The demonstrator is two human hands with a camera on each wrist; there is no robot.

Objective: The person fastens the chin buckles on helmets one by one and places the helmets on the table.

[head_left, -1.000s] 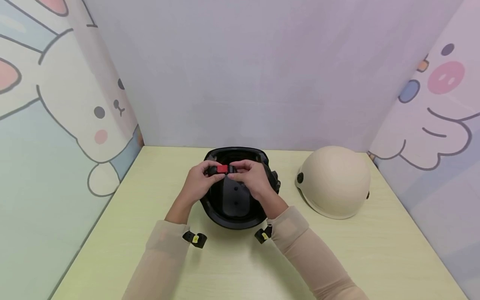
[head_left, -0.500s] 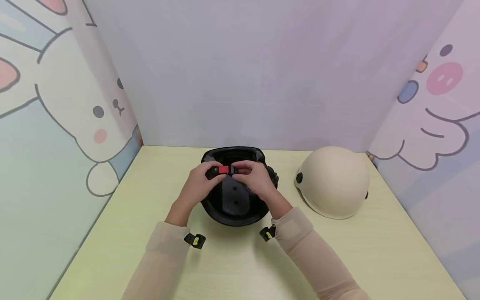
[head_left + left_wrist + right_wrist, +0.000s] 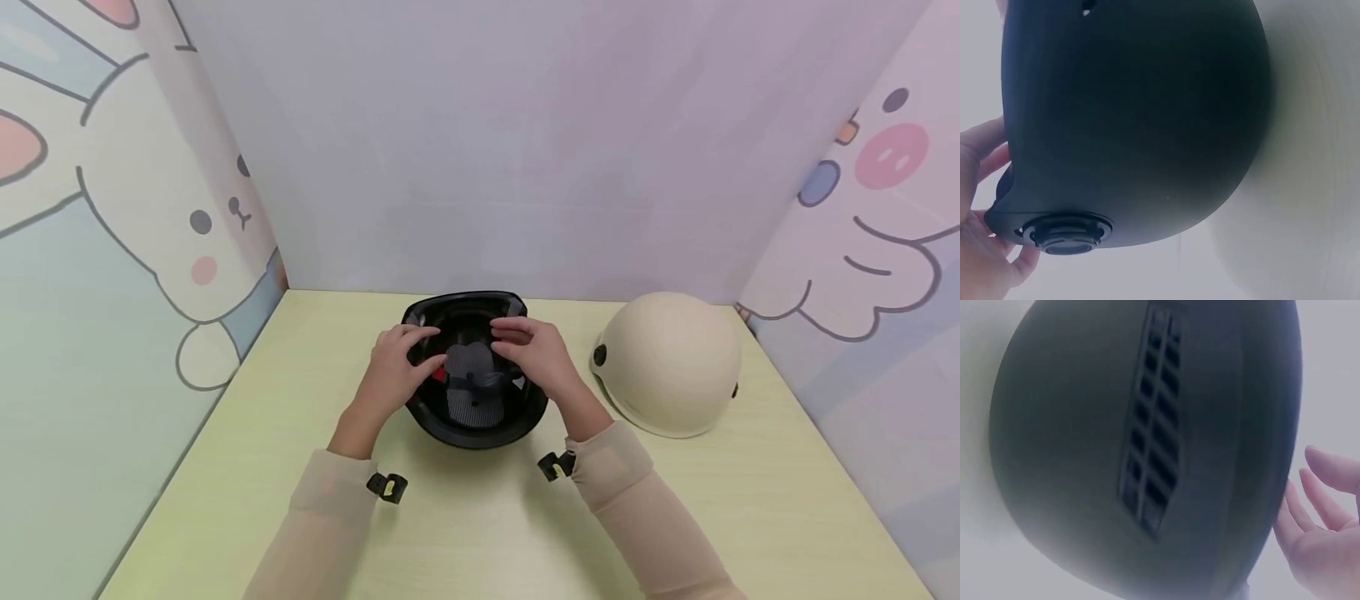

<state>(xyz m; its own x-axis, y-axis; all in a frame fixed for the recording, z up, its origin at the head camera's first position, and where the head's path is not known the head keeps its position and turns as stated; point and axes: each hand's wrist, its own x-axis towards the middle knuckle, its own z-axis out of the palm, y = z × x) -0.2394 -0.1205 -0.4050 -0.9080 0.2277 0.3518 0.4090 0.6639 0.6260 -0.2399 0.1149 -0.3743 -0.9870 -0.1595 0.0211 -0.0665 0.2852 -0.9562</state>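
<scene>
A black helmet (image 3: 474,437) lies upside down on the table, its padded inside facing up. Across that inside lies the chin strap (image 3: 480,381), with a red buckle part (image 3: 439,374) near the left side, partly hidden. My left hand (image 3: 392,367) is over the helmet's left rim, thumb and fingers apart, and nothing is between them. Over the right rim, my right hand (image 3: 542,353) has loosely bent fingers that hold nothing. The left wrist view shows the shell with a round knob (image 3: 1067,234); the right wrist view shows a slatted vent (image 3: 1150,425) beside my right hand (image 3: 1322,544).
A cream helmet (image 3: 671,362) stands dome up on the pale table (image 3: 465,533), right of the black one. A plain curtain (image 3: 510,150) closes the back, with cartoon-printed panels (image 3: 112,275) on both sides.
Both hands have let go of the red and black buckle and moved apart, the right one further right. The strap has dropped into the black helmet. The cream helmet stays put.
</scene>
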